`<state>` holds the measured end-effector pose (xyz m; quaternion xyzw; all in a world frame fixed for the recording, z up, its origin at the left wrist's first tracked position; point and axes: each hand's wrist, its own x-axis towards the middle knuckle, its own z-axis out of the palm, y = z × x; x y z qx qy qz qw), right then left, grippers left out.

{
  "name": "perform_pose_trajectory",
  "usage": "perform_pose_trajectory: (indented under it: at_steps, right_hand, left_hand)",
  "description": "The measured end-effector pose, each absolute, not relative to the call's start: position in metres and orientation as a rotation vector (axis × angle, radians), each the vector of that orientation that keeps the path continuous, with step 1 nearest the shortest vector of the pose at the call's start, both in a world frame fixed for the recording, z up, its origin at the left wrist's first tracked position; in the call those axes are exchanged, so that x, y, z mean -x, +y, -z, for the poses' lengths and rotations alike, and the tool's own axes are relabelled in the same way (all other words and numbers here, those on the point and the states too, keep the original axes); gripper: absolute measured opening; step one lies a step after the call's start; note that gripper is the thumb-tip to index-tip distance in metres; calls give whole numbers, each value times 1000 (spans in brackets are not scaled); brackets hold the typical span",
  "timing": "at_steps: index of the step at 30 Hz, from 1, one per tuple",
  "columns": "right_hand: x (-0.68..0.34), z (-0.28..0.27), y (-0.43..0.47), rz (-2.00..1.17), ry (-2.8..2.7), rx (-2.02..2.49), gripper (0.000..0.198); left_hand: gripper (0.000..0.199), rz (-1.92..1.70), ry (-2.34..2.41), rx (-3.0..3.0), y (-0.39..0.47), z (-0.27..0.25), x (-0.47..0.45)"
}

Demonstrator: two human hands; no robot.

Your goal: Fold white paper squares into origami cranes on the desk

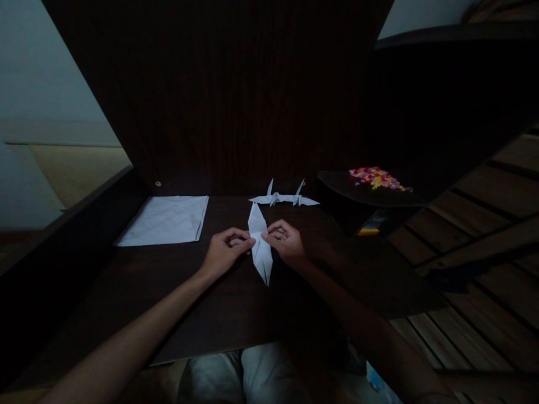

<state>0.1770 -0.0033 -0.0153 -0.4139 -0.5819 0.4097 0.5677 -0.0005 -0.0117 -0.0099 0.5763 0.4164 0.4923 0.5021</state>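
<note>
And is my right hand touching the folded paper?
Touching. The head view shows the right hand's thumb lying over the right edge of the folded paper, with no gap between them.

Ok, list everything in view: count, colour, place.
Desk: one, dark brown, centre
Folded paper: one, white, centre
Paper birds: two, white, desk's back
Paper sheets: uncounted, white, desk's left
Shelf: one, dark, right
Small pieces: many, multicoloured, on shelf
Yellowish item: one, below shelf
Panel: one, dark, behind desk
Slats: several, brown, right
Wall: one, pale, upper left
Blue item: one, lower right
Trousers: one pair, greyish, bottom
Forearms: two, bottom
Left grip: one, on paper's left edge
Right grip: one, on paper's right edge
</note>
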Motion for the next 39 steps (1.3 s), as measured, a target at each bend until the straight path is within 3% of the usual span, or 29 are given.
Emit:
perform_pose_trajectory:
  at_steps: [6, 16, 39]
  right_hand:
    - [-176, 16, -2, -989, -1339, 961, 30]
    - [-176, 12, -8, -1313, -1305, 881, 34]
    - [-175, 12, -9, -1193, -1479, 903, 27]
  left_hand:
    - [31, -1253, 1059, -1358, -13, 9, -2]
    - [35, -1262, 1110, -1236, -11, 9, 0]
    - [18, -1342, 1153, -1653, -19, 3, -2]
